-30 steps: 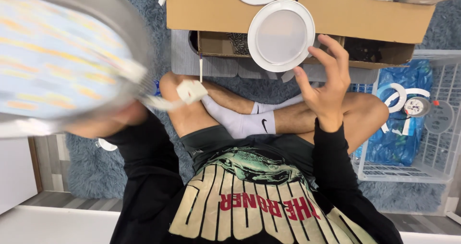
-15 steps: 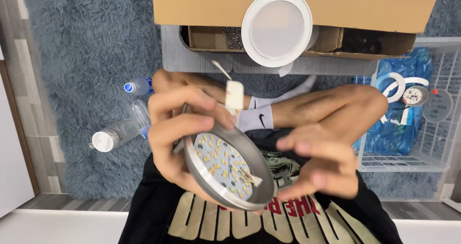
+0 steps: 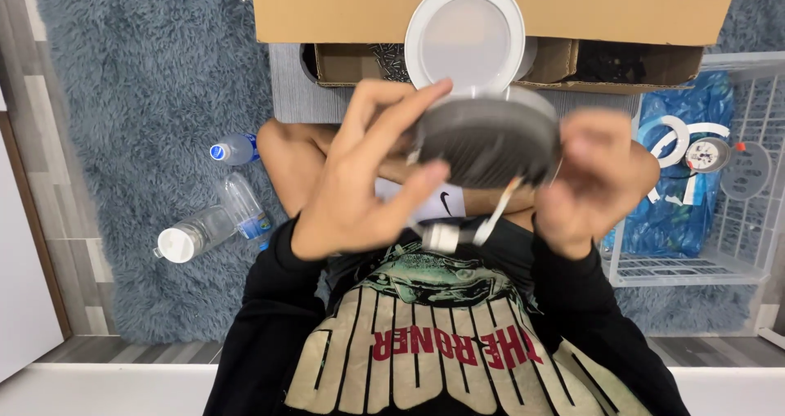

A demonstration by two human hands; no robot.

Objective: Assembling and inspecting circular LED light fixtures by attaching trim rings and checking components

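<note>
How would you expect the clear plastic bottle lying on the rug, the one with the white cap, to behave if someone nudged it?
The clear bottle lies on its side, so it would probably roll, though the shaggy blue-grey rug should slow it. It looks nearly empty, so likely light and easily shifted. Its thin walls may dent under a squeeze.

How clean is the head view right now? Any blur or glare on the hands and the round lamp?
Head view: left hand, right hand and the round grey lamp between them are motion-blurred; the dangling white connector is soft too. The rug, bottles and cardboard box stay sharp. Lighting is even, with no glare.
</note>
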